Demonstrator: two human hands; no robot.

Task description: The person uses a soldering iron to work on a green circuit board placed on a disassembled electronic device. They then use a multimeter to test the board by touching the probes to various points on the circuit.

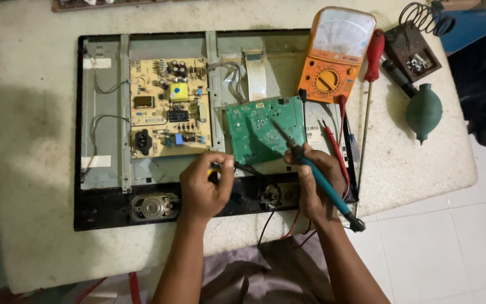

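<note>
White padded bench (40, 169), right hand (316, 183) clamped on soldering iron (310, 169) — left hand (203, 188) pinching a small tool (215, 167).

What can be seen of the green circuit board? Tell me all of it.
The green circuit board is a roughly square, flat panel with fine pale traces and small solder points, tilted slightly with its underside up. It lies on the opened metal back of the flat screen chassis, right of the beige power board and below a white ribbon cable. The tip of the soldering iron, held in the right hand, rests on it.
</note>
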